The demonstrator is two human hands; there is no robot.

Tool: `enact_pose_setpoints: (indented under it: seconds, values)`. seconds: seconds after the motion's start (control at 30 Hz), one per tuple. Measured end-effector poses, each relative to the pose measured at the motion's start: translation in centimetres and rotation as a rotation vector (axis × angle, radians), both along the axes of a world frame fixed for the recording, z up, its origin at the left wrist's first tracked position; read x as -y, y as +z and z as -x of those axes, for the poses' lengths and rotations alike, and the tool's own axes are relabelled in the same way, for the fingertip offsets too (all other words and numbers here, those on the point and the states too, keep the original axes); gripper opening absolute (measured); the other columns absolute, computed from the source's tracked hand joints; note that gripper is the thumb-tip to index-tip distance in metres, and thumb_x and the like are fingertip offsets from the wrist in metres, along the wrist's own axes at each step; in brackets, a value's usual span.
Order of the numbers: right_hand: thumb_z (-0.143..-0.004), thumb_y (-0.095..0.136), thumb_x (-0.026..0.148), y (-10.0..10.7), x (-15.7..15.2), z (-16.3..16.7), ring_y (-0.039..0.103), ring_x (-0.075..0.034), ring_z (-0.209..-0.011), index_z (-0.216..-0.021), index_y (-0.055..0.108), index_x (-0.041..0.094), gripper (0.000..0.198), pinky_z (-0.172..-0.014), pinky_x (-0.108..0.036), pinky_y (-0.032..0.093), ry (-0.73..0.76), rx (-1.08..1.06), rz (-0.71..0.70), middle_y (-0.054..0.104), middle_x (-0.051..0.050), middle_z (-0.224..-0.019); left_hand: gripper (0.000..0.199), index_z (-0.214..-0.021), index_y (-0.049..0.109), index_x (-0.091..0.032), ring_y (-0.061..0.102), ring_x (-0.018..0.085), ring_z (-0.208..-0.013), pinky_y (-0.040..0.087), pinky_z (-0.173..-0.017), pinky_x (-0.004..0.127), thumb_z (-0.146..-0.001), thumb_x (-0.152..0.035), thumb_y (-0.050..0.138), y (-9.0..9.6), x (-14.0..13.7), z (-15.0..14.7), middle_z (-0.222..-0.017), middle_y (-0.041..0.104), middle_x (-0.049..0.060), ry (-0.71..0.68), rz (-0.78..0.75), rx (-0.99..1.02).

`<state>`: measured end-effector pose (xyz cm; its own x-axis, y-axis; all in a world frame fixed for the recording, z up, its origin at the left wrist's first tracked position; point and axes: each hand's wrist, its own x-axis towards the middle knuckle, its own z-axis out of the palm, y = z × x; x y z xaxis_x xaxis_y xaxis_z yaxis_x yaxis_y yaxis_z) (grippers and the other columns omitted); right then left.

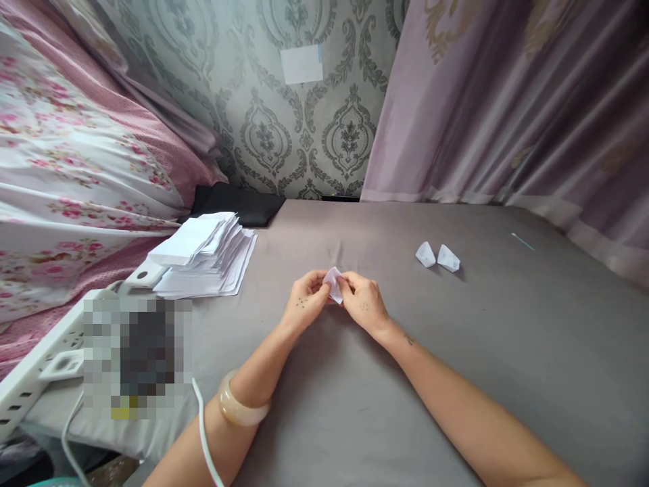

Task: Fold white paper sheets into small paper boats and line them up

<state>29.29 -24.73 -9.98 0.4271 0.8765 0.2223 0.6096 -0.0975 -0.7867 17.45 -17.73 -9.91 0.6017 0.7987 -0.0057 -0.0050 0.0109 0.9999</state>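
Between my two hands is a small piece of folded white paper (334, 284), held up just above the grey sheet. My left hand (307, 297) pinches its left side with thumb and fingers. On the right side, my right hand (364, 301) grips it the same way, so parts of the paper are hidden behind the fingers. Two folded white paper shapes (426, 254) lie side by side to the right, beyond my right hand. A tall, uneven stack of white paper (205, 260) sits to the left, away from my left hand.
A flat black item (241, 203) lies behind the stack. White sockets or chargers (143, 275) rest by the white rail (51, 352), and a white cable (203, 426) crosses near my left forearm. A thin stick (522, 241) lies at far right. Curtains hang on both sides.
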Motion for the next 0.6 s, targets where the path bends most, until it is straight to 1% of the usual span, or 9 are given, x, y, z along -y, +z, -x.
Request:
enact_pose_setpoints:
  seconds: [0.1, 0.27, 0.43, 0.6]
  values:
    - [-0.090, 0.044, 0.029, 0.00, 0.01, -0.20, 0.063, -0.016, -0.063, -0.088, 0.067, 0.019, 0.025, -0.060, -0.023, 0.041, -0.035, 0.060, -0.023, 0.070, -0.004, -0.070, 0.031, -0.099, 0.062, -0.011, 0.062, 0.016, -0.077, 0.051, -0.069, 0.026, -0.068, -0.018, 0.062, 0.53, 0.04, -0.01, -0.085, 0.067, 0.006, -0.047, 0.123, 0.032]
    - [-0.090, 0.044, 0.029, -0.06, -0.03, -0.08, 0.063, -0.015, -0.064, -0.091, 0.066, 0.019, 0.025, -0.061, -0.023, 0.043, -0.018, 0.025, -0.057, 0.070, -0.004, -0.074, 0.037, -0.096, 0.062, -0.011, 0.061, 0.014, -0.078, 0.047, -0.074, 0.026, -0.059, -0.010, 0.065, 0.89, -0.07, 0.09, -0.087, 0.067, 0.005, -0.063, 0.228, 0.074]
    - [-0.091, 0.043, 0.031, -0.12, -0.02, 0.03, 0.062, -0.014, -0.063, -0.092, 0.065, 0.019, 0.026, -0.061, -0.022, 0.042, 0.000, 0.032, -0.078, 0.070, -0.004, -0.074, 0.041, -0.097, 0.060, -0.012, 0.059, 0.013, -0.080, 0.044, -0.076, 0.026, -0.057, -0.007, 0.066, 0.76, -0.31, 0.21, -0.089, 0.065, 0.004, -0.084, 0.265, 0.091]
    - [-0.091, 0.041, 0.030, 0.08, 0.10, 0.04, 0.062, -0.014, -0.064, -0.092, 0.065, 0.019, 0.027, -0.062, -0.023, 0.042, 0.017, 0.069, -0.057, 0.069, -0.004, -0.073, 0.043, -0.098, 0.060, -0.013, 0.058, 0.013, -0.081, 0.044, -0.075, 0.025, -0.056, -0.006, 0.066, 0.73, -0.23, 0.20, -0.089, 0.064, 0.004, -0.083, 0.257, 0.068]
